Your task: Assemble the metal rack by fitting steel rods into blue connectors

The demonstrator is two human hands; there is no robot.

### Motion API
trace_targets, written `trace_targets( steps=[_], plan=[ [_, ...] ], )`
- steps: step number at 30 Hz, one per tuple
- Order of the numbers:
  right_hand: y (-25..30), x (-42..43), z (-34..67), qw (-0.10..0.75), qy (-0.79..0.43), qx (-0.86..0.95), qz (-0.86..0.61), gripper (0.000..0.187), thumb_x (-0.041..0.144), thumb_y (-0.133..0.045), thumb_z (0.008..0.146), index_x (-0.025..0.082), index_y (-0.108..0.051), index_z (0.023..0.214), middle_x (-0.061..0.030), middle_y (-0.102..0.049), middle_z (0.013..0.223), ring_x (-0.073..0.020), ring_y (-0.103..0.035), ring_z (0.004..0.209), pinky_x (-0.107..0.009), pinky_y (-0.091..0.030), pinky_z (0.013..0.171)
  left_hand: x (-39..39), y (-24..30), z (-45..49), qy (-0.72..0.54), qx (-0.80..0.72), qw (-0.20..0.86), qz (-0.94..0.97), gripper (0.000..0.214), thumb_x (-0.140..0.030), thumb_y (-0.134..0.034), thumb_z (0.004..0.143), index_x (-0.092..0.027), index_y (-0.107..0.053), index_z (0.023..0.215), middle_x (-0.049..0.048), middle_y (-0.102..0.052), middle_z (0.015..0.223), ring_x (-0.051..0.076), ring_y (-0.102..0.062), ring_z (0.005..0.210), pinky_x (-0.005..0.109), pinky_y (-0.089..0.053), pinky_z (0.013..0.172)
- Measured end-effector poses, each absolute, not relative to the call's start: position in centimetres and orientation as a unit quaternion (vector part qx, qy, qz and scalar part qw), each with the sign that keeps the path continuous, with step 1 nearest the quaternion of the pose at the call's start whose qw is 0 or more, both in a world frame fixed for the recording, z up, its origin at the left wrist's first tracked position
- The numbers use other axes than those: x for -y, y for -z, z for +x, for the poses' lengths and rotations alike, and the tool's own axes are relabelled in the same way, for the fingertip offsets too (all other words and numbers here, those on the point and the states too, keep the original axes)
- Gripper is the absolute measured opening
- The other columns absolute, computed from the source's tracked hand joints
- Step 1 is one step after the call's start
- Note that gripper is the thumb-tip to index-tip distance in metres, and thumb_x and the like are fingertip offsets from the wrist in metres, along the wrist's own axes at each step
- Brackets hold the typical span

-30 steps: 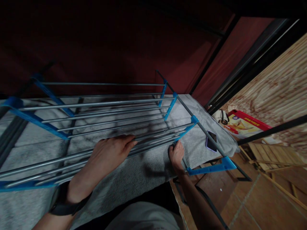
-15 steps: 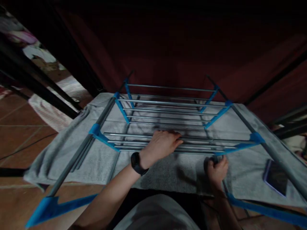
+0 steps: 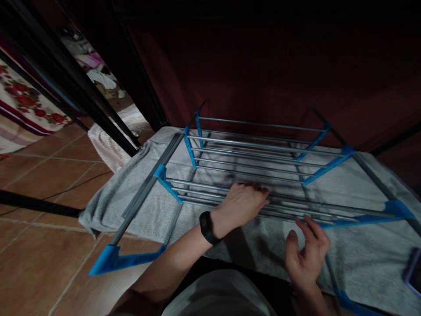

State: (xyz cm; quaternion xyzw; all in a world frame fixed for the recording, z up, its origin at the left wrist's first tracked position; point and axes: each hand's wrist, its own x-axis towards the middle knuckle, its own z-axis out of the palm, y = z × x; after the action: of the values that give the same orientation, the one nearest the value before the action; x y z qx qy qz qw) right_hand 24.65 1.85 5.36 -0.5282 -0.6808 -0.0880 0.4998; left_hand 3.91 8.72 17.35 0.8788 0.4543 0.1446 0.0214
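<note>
A rack of grey metal tubes and blue plastic brackets lies on a grey towel (image 3: 128,184). My left hand (image 3: 244,202), with a black watch (image 3: 207,226) on its wrist, is curled over the nearer row of metal tubes (image 3: 200,188). My right hand (image 3: 308,252) is open, thumb and fingers apart. Its fingertips are just in front of the same row, near the blue bracket (image 3: 365,219) on the right; whether they touch a tube I cannot tell. Farther back, another row of tubes (image 3: 256,146) runs between blue brackets (image 3: 190,147).
A dark phone (image 3: 413,272) lies on the towel at the right edge. Dark bars (image 3: 108,114) stand at the left above tiled floor (image 3: 42,259), where a thin cable (image 3: 75,186) runs. A dark red panel (image 3: 250,79) rises behind the rack.
The view has swung left, so the rack appears farther right. My right hand has come off the upright below the right bracket and opened. My left hand stays on the tubes.
</note>
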Motion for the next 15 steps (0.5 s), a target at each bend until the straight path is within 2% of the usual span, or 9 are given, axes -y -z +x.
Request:
trace_targets(
  steps=[3, 5, 8, 11, 15],
  plan=[
    [-8.7, -3.7, 23.6, 0.460, 0.158, 0.716, -0.501, 0.047, 0.017, -0.061, 0.090, 0.020, -0.055, 0.137, -0.0174, -0.052, 0.137, -0.0322, -0.050, 0.127, -0.052, -0.042, 0.104, -8.5, -17.3, 3.7, -0.150, -0.454, 0.019, 0.878, 0.015, -0.032, -0.053, 0.098, -0.022, -0.064, 0.097, 0.0011, -0.072, 0.096, 0.021, -0.071, 0.086, 0.031, -0.048, 0.066],
    [-10.0, -5.3, 23.3, 0.422, 0.191, 0.741, -0.486, 0.048, 0.017, -0.061, 0.091, 0.018, -0.052, 0.139, -0.0169, -0.055, 0.136, -0.0317, -0.050, 0.127, -0.054, -0.038, 0.108, -8.4, -17.2, 3.7, -0.152, -0.455, 0.020, 0.877, 0.014, -0.030, -0.053, 0.098, -0.022, -0.064, 0.098, 0.0014, -0.072, 0.097, 0.020, -0.071, 0.086, 0.031, -0.048, 0.066],
    [-10.9, -7.3, 23.3, 0.355, 0.211, 0.783, -0.465, 0.041, 0.020, -0.058, 0.095, 0.016, -0.053, 0.136, -0.0114, -0.066, 0.118, -0.0251, -0.059, 0.109, -0.053, -0.031, 0.113, -8.3, -17.1, 3.5, -0.163, -0.457, 0.015, 0.874, 0.014, -0.026, -0.053, 0.098, -0.022, -0.065, 0.102, 0.0015, -0.072, 0.097, 0.020, -0.069, 0.087, 0.032, -0.048, 0.070],
    [-11.2, -8.3, 23.7, 0.314, 0.215, 0.809, -0.448, 0.030, 0.023, -0.059, 0.097, 0.018, -0.059, 0.127, -0.0064, -0.069, 0.103, -0.0207, -0.061, 0.093, -0.042, -0.039, 0.103, -7.9, -16.9, 3.1, -0.202, -0.458, -0.005, 0.865, 0.017, -0.027, -0.055, 0.097, -0.021, -0.065, 0.110, 0.0033, -0.071, 0.102, 0.021, -0.067, 0.094, 0.035, -0.048, 0.082],
    [-11.3, -8.6, 24.2, 0.318, 0.205, 0.819, -0.432, 0.029, 0.026, -0.061, 0.096, 0.021, -0.062, 0.125, -0.0049, -0.069, 0.100, -0.0203, -0.061, 0.091, -0.036, -0.041, 0.091, -6.2, -15.7, 1.2, -0.338, -0.468, -0.034, 0.816, 0.022, -0.029, -0.056, 0.097, -0.021, -0.064, 0.116, 0.0058, -0.069, 0.111, 0.020, -0.062, 0.100, 0.036, -0.045, 0.089]
  ],
)
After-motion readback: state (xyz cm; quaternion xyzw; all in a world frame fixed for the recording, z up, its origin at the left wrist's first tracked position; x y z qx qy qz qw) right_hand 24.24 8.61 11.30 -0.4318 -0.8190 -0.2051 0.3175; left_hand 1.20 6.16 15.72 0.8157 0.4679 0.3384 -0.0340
